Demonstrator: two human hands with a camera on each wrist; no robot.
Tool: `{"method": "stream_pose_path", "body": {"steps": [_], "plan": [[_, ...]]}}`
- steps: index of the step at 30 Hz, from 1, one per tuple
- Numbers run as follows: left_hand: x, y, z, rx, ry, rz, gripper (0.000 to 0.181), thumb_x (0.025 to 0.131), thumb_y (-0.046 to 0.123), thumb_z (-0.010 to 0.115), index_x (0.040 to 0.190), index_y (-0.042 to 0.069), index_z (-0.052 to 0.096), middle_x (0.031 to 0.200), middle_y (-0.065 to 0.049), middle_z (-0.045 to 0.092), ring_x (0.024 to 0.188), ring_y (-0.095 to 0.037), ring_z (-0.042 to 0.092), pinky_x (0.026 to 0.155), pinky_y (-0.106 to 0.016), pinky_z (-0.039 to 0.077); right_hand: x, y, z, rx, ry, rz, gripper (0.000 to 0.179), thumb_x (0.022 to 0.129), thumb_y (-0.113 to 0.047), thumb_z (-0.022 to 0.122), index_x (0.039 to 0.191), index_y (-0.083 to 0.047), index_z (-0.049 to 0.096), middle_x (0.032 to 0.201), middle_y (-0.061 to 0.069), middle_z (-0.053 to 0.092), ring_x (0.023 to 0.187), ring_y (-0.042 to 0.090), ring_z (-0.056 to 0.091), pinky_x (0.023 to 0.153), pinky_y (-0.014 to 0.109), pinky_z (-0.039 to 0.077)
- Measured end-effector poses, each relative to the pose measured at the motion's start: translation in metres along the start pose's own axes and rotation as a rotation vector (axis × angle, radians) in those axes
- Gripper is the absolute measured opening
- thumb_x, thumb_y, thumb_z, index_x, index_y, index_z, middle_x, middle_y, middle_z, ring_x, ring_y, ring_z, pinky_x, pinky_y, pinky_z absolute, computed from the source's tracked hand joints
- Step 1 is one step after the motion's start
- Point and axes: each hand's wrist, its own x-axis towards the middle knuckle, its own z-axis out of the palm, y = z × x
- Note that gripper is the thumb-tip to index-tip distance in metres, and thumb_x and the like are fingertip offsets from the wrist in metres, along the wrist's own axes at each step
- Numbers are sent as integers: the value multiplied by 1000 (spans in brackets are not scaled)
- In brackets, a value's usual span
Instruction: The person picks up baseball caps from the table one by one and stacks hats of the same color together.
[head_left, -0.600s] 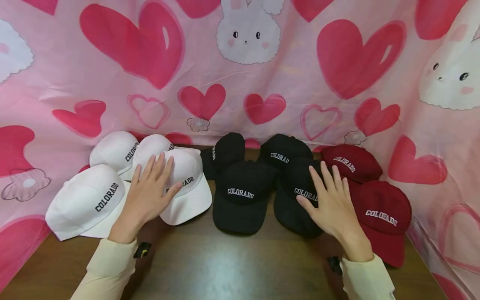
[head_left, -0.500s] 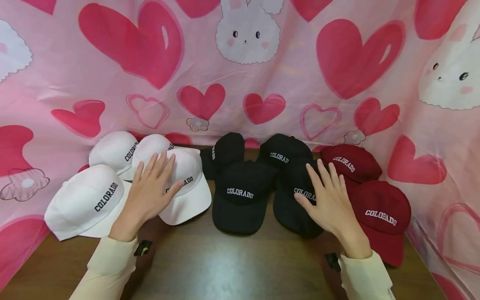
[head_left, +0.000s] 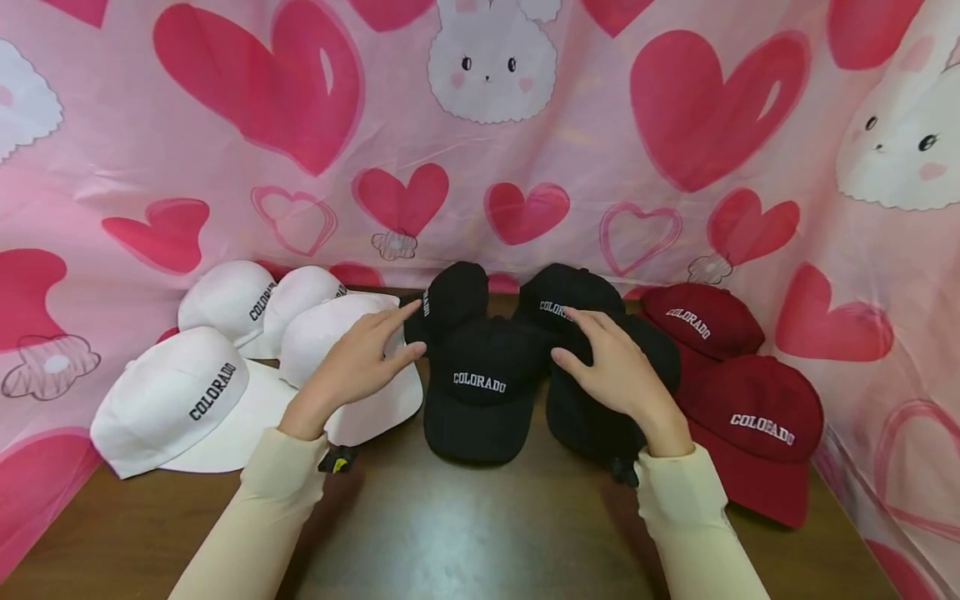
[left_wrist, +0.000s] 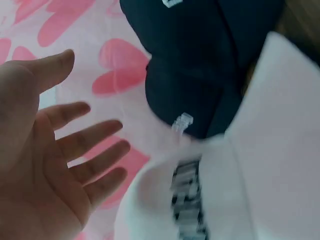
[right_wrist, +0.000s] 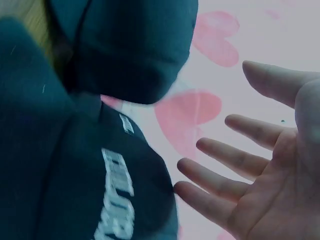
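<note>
My left hand (head_left: 352, 367), fingers extended, hovers over the front white cap (head_left: 311, 329), its fingertips overlapping the edge of a black cap (head_left: 461, 296) behind. The right hand (head_left: 618, 367) is held over another black cap (head_left: 581, 421) with its fingers loosely straight, and covers that cap's lettering. Between the hands lies a black baseball cap (head_left: 480, 425) with white COLORADO lettering. In the left wrist view the left palm (left_wrist: 55, 165) shows bare beside a white cap (left_wrist: 225, 195). The right wrist view likewise shows a bare palm (right_wrist: 270, 185) beside a black cap (right_wrist: 100, 190).
Several more caps line the back of the wooden table (head_left: 450, 533): white caps (head_left: 172, 400) at left, a black cap (head_left: 570, 287) behind, and two dark red caps, front (head_left: 757, 417) and back (head_left: 701, 317), at right. A pink heart-patterned cloth (head_left: 405, 83) hangs behind.
Both hands have moved inward toward the middle black cap, the left going right and the right going left. The caps stay where they were.
</note>
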Motion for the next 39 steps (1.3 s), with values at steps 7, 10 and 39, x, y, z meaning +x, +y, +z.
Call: {"method": "stream_pose_path", "body": {"steps": [7,10,39], "plan": [[31,-2,20,-298,-69,31,60,105,38,67,156,11,52,155,-11,57,142,-33,53,118,-58,41,22,2,22,99,-41,-12,69,104,-35,68,161,-7,43,162,18,46,150,39,40,123,64,30],[40,-4,27,-397,-94,3,59,106,38,66,157,12,51,156,-10,56,144,-31,52,121,-56,38,28,2,31,139,-46,-6,72,104,-37,68,162,-5,41,164,19,43,154,39,36,125,63,26],[42,-37,61,-651,-244,-226,59,106,51,60,157,23,51,162,-8,47,147,-32,44,125,-59,30,42,14,56,395,-154,7,53,98,-35,78,140,-11,57,129,10,67,117,30,61,110,53,48]]}}
